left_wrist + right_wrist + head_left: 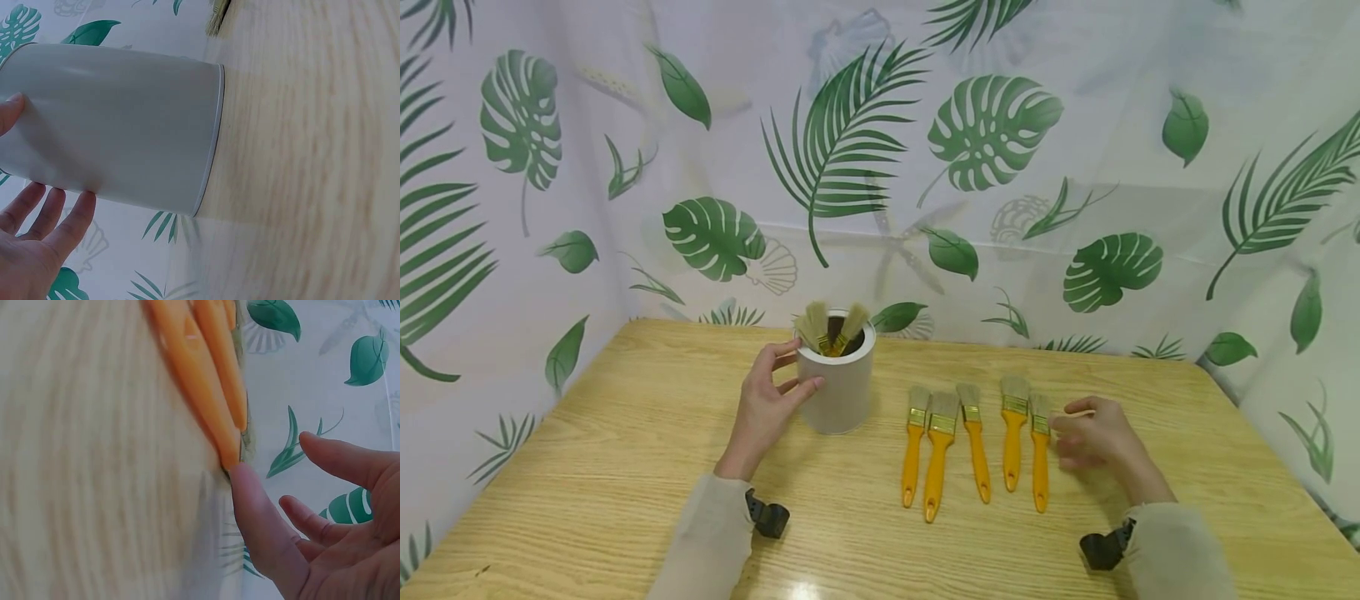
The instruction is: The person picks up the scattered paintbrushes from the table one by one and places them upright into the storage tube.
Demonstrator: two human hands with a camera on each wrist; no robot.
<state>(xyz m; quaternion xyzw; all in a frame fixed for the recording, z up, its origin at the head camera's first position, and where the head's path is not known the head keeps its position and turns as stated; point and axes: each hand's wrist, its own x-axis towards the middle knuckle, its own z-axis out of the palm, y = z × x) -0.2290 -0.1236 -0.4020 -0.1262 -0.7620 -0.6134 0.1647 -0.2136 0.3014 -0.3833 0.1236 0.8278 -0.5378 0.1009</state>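
A light grey can with a white rim stands upright on the table. My left hand holds its left side, thumb in front and fingers at the rim and behind. In the left wrist view, the thumb and fingertips touch the can. At least two paintbrushes sit in it, bristles up. Several paintbrushes with orange handles lie in a row, bristles pointing away, among them a wide paintbrush. My right hand is beside the rightmost paintbrush, fingers loosely bent, holding nothing.
The light wooden table meets a leaf-print cloth close behind the can. More of this cloth hangs at the left and right sides. A black camera is strapped to each wrist.
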